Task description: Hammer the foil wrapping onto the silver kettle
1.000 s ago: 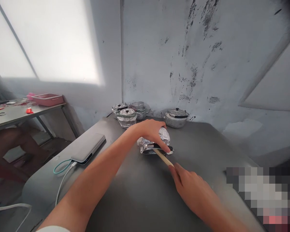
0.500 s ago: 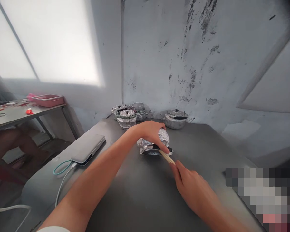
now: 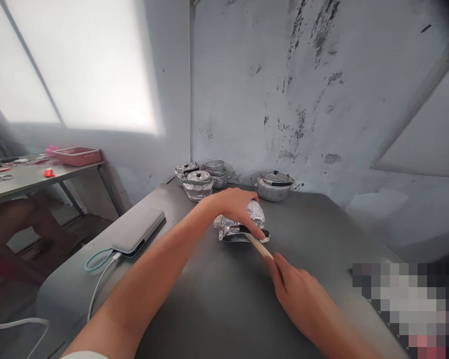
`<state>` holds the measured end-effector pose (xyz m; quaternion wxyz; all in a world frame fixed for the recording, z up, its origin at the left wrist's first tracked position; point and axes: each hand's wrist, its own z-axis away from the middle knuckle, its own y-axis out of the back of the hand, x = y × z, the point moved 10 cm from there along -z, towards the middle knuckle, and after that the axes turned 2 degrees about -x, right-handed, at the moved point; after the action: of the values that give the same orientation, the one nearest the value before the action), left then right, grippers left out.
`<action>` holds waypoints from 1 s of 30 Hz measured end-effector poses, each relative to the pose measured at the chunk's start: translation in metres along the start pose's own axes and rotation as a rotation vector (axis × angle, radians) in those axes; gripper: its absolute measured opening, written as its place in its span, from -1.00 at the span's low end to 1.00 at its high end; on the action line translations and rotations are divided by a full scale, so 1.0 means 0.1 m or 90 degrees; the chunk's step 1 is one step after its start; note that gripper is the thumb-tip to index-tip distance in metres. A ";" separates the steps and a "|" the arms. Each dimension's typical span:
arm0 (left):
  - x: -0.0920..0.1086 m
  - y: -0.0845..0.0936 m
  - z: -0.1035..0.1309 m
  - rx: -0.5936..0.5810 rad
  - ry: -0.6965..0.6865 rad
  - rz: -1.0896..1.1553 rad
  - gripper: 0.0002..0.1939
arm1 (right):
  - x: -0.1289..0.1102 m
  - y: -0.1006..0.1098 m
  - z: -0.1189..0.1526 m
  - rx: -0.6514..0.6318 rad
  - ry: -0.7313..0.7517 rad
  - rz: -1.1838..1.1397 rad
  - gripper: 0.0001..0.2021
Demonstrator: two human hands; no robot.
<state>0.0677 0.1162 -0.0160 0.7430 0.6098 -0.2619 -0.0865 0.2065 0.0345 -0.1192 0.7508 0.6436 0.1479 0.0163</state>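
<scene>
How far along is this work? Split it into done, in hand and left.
Perhaps done: three lidded pots near the wall. In hand: the left hand steadies a foil-wrapped pot; the right hand holds wooden sticks at its rim. Left: that pot, maybe the seemingly lidless one behind; how much remains, I can't tell.

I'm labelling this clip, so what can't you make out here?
All in the head view:
Foil-wrapped vessel: partly hidden by the left hand.
Wooden tool: grip end hidden by the right hand.
Pixelated patch, lower right: contents masked.
Small bits on the side table: too small.
White cable: cut off by left edge.
</scene>
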 end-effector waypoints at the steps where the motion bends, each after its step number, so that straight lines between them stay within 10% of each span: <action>1: 0.00 0.00 0.00 0.001 0.001 -0.002 0.14 | 0.00 0.00 0.00 0.002 0.001 0.012 -0.60; 30: 0.02 0.01 0.00 0.011 -0.020 -0.005 0.17 | -0.01 -0.05 0.00 -0.012 0.006 0.009 -0.56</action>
<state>0.0688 0.1158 -0.0143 0.7333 0.6157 -0.2719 -0.0964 0.2044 0.0337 -0.1235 0.7562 0.6372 0.1467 0.0259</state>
